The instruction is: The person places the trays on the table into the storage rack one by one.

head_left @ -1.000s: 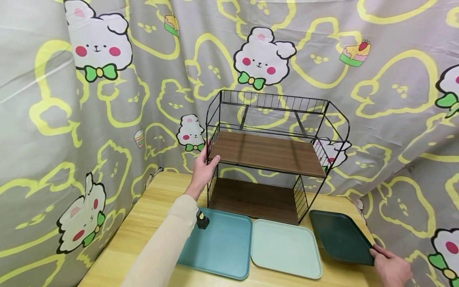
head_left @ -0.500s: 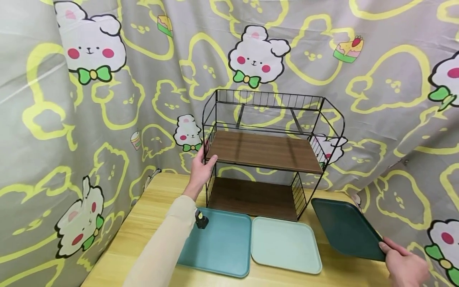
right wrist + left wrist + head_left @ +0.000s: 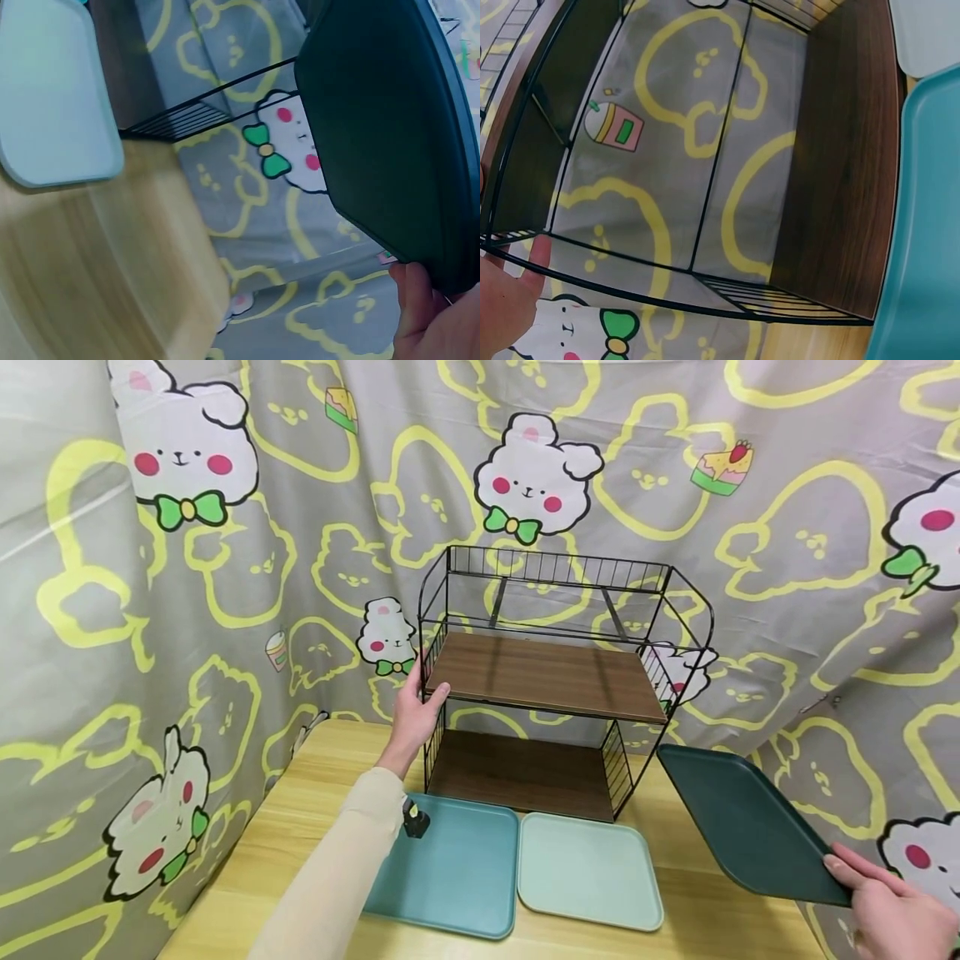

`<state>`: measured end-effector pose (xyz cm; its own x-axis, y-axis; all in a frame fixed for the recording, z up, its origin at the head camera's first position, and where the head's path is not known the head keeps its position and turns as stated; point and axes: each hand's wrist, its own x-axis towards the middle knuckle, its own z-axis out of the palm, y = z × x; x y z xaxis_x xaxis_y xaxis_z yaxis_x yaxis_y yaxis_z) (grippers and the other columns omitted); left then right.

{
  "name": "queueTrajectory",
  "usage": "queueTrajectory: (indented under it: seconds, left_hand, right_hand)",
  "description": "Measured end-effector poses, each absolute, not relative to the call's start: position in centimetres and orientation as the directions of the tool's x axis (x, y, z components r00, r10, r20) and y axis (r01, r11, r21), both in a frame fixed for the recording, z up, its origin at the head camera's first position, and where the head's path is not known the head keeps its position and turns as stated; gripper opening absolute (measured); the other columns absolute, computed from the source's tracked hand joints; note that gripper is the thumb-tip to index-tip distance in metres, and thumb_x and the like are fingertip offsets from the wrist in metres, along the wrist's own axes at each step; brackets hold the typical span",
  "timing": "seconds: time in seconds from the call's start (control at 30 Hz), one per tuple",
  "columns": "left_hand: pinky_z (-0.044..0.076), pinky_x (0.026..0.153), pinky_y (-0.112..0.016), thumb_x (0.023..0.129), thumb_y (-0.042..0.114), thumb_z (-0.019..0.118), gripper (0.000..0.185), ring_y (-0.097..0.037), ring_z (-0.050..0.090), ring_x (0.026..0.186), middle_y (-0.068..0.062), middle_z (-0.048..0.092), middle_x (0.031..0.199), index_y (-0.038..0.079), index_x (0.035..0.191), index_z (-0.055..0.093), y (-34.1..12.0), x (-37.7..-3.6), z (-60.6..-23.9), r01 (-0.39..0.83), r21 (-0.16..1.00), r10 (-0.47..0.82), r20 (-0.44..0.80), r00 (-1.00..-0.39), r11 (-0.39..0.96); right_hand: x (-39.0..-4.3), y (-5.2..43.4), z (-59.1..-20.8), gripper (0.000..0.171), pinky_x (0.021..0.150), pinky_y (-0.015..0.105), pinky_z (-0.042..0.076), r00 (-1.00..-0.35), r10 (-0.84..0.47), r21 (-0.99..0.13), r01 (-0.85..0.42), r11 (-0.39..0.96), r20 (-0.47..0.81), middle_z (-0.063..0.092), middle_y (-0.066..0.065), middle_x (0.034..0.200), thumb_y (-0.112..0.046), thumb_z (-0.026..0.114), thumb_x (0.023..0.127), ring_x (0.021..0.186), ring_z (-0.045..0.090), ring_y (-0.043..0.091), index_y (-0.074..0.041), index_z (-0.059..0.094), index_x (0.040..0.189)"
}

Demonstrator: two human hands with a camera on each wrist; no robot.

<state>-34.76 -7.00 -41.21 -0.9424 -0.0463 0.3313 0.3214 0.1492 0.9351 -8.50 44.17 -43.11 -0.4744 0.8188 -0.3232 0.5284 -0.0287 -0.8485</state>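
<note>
A black wire rack (image 3: pixel 540 714) with two brown wooden shelves stands at the back of the table. My left hand (image 3: pixel 415 717) grips its left side at the upper shelf, thumb on the front edge and fingers round the outside. In the left wrist view, that hand (image 3: pixel 514 300) shows at the lower left against the frame. My right hand (image 3: pixel 896 893) pinches the near corner of a dark green tray (image 3: pixel 753 827), which is raised and tilted to the right of the rack. The right wrist view shows the tray (image 3: pixel 390 142) from below.
Lying on the wooden table (image 3: pixel 300 827) before the rack are a teal tray (image 3: pixel 457 877) and a pale mint tray (image 3: pixel 588 872), side by side. A small black object (image 3: pixel 415 820) overlaps the teal tray beside my left sleeve. A patterned curtain (image 3: pixel 315 552) surrounds the table.
My right hand has lifted the dark green tray off the table's right side, moving it up and to the right. My left hand keeps its hold on the rack.
</note>
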Motion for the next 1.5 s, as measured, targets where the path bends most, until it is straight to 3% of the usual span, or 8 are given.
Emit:
queueTrajectory:
  seconds: [0.07, 0.17, 0.27, 0.33, 0.47, 0.63, 0.9, 1.5]
  left_hand:
    - [0.026, 0.134, -0.048, 0.107, 0.020, 0.065, 0.073, -0.028, 0.031, 0.162, -0.009, 0.034, 0.174, 0.033, 0.169, 0.029, -7.0, -34.7, -41.2, 0.316, 0.937, -0.048, 0.326, -0.944, 0.148]
    - [0.025, 0.134, -0.048, 0.107, 0.020, 0.065, 0.073, -0.027, 0.031, 0.162, -0.008, 0.034, 0.174, 0.036, 0.168, 0.029, -7.0, -34.7, -41.1, 0.309, 0.941, -0.054, 0.319, -0.946, 0.141]
    - [0.023, 0.134, -0.048, 0.107, 0.020, 0.065, 0.073, -0.027, 0.030, 0.163, -0.007, 0.034, 0.174, 0.037, 0.168, 0.030, -6.9, -34.7, -41.1, 0.305, 0.943, -0.057, 0.315, -0.948, 0.135]
    - [0.023, 0.134, -0.048, 0.107, 0.020, 0.065, 0.073, -0.026, 0.030, 0.163, -0.006, 0.034, 0.174, 0.038, 0.168, 0.029, -7.0, -34.7, -41.2, 0.300, 0.944, -0.054, 0.309, -0.949, 0.135]
    - [0.024, 0.134, -0.048, 0.107, 0.022, 0.065, 0.073, -0.024, 0.028, 0.163, -0.005, 0.033, 0.175, 0.039, 0.168, 0.028, -7.0, -34.6, -41.2, 0.294, 0.947, -0.041, 0.302, -0.953, 0.129]
    - [0.022, 0.135, -0.049, 0.107, 0.021, 0.064, 0.073, -0.025, 0.028, 0.163, -0.005, 0.033, 0.175, 0.039, 0.168, 0.028, -7.0, -34.7, -41.2, 0.295, 0.946, -0.042, 0.303, -0.952, 0.138]
    - [0.020, 0.135, -0.051, 0.107, 0.023, 0.065, 0.073, -0.029, 0.028, 0.163, -0.005, 0.032, 0.175, 0.039, 0.168, 0.028, -7.0, -34.6, -41.1, 0.277, 0.948, -0.054, 0.288, -0.956, 0.155]
    - [0.020, 0.134, -0.054, 0.107, 0.025, 0.065, 0.073, -0.028, 0.028, 0.163, -0.003, 0.034, 0.174, 0.044, 0.167, 0.029, -7.0, -34.6, -41.0, 0.259, 0.953, -0.070, 0.272, -0.960, 0.160]
  right_hand:
    - [-8.2, 44.6, -42.8, 0.044, 0.051, 0.042, 0.031, -0.487, 0.802, -0.833, 0.553, -0.023, -0.345, 0.060, -0.028, 0.108, -0.034, 0.056, 0.110, 0.048, 0.039, 0.020, -0.037, 0.054, 0.153]
    - [-8.1, 45.0, -42.4, 0.052, 0.053, 0.043, 0.031, -0.520, 0.776, -0.817, 0.577, 0.012, -0.355, 0.061, -0.009, 0.138, -0.032, 0.051, 0.112, 0.049, 0.037, 0.022, -0.022, 0.042, 0.162]
    - [-8.3, 45.0, -41.9, 0.054, 0.052, 0.043, 0.033, -0.543, 0.770, -0.833, 0.553, 0.027, -0.335, 0.072, -0.005, 0.104, -0.034, 0.053, 0.111, 0.048, 0.036, 0.026, -0.019, 0.043, 0.162]
    - [-8.3, 44.8, -41.5, 0.053, 0.050, 0.042, 0.034, -0.555, 0.764, -0.844, 0.536, 0.028, -0.328, 0.055, -0.024, 0.077, -0.036, 0.055, 0.110, 0.046, 0.037, 0.027, -0.021, 0.045, 0.161]
    - [-8.2, 43.4, -40.0, 0.048, 0.049, 0.039, 0.033, -0.584, 0.738, -0.861, 0.509, 0.009, -0.338, 0.060, -0.030, 0.083, -0.041, 0.058, 0.109, 0.046, 0.038, 0.025, -0.038, 0.047, 0.156]
    - [-8.8, 41.2, -37.8, 0.028, 0.051, 0.043, 0.025, -0.611, 0.716, -0.918, 0.381, -0.107, -0.337, 0.054, -0.038, 0.076, -0.032, 0.072, 0.102, 0.052, 0.056, 0.007, -0.060, 0.073, 0.106]
    - [-11.4, 38.0, -36.0, 0.033, 0.058, 0.017, 0.059, -0.661, 0.683, -0.949, 0.242, -0.199, -0.312, 0.063, -0.026, 0.078, -0.021, 0.090, 0.086, 0.069, 0.069, -0.007, -0.036, 0.082, 0.114]
    - [-16.4, 31.2, -35.9, 0.026, 0.070, 0.008, 0.055, -0.632, 0.766, -0.989, 0.005, -0.150, -0.119, 0.072, -0.016, 0.085, -0.004, 0.084, 0.088, 0.104, 0.064, 0.008, -0.013, 0.085, 0.113]
